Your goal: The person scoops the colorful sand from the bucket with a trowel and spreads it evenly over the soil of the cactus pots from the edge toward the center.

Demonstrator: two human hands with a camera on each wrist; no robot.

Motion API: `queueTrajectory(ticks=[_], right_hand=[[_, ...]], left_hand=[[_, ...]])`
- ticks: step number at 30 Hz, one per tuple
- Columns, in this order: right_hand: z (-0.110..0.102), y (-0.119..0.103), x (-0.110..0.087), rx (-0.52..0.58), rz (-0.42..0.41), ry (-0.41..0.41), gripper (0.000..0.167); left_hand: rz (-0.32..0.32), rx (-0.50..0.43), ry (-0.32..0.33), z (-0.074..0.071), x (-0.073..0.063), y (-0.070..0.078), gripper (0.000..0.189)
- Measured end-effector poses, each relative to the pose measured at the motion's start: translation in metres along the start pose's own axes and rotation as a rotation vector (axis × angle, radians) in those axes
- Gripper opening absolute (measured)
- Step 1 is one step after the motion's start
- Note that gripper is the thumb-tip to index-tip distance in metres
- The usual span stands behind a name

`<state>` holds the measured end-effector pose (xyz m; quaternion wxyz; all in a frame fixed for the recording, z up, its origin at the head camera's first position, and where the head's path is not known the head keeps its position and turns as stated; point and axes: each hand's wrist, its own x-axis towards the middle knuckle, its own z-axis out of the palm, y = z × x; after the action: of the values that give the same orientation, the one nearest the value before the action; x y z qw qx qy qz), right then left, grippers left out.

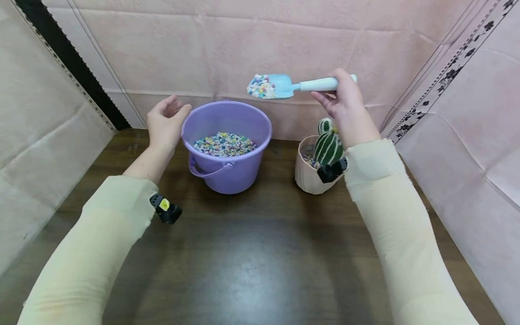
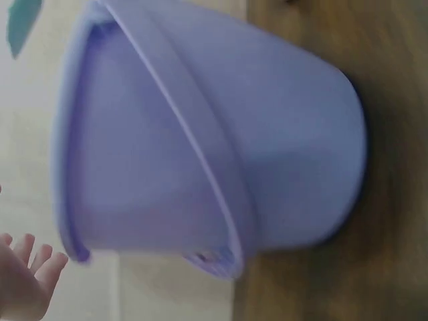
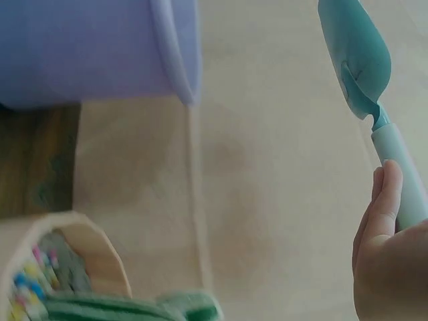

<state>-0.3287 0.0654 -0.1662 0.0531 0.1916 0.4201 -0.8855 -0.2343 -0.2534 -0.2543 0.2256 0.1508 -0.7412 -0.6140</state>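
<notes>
In the head view, the light-blue scoop (image 1: 308,85) had a smooth, shallow blade and a paler, round handle, which the right hand (image 1: 345,97) gripped between thumb and fingers. The left hand (image 1: 165,124) held nothing, its fingers loosely bent just beside the rim of the smooth purple bucket (image 1: 231,178). The cactus (image 1: 328,148) was rounded, green and white-striped. Small, many-coloured pebbles (image 1: 225,144) lay in the bucket, and a heap of similar beads (image 1: 261,86) filled the scoop's tip. The beige, ridged pot (image 1: 305,176) held the cactus, with more coloured bits at its base. The scoop hung level, above and between bucket and pot, well apart from each on the wood-grain table (image 1: 243,253); creased pale cloth (image 1: 243,49) rose behind.

In the left wrist view, the bucket was blurred, its handle slanting across its side. Its contents were hidden. The left fingertips stood near the rim, a narrow gap between.

In the right wrist view, the scoop's curved blade tapered to a neck, the right hand around its handle. Grey filling and coloured bits showed inside the pot, whose edge stood apart from the bucket's.
</notes>
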Motion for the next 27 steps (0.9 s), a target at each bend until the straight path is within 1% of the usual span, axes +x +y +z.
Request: queueTrajectory(ticks=[2,5,10,14,18,20,23,27], right_hand=[[-0.007,-0.013,-0.001,0.028,0.009,0.015,0.012],[-0.019,-0.032,-0.002,0.067,0.019,0.038,0.015],[-0.044,-0.058,-0.003,0.123,0.026,0.061,0.013],[-0.068,-0.074,-0.004,0.155,0.022,0.092,0.012],[-0.093,-0.088,-0.005,0.183,0.014,0.129,0.014],[-0.105,-0.094,-0.006,0.195,0.014,0.146,0.013],[-0.122,-0.102,-0.007,0.221,0.021,0.166,0.013],[-0.139,-0.111,-0.010,0.246,0.022,0.176,0.013]], left_hand=[[0.027,-0.050,-0.014,0.006,-0.001,0.009,0.054],[0.077,-0.091,-0.053,0.018,-0.004,0.020,0.051],[0.122,-0.137,-0.127,0.039,-0.012,0.034,0.048],[0.129,-0.138,-0.186,0.055,-0.018,0.042,0.046],[0.119,-0.134,-0.243,0.070,-0.023,0.048,0.045],[0.112,-0.135,-0.262,0.078,-0.026,0.050,0.045],[0.098,-0.138,-0.298,0.091,-0.031,0.052,0.046],[0.102,-0.118,-0.359,0.111,-0.040,0.050,0.047]])
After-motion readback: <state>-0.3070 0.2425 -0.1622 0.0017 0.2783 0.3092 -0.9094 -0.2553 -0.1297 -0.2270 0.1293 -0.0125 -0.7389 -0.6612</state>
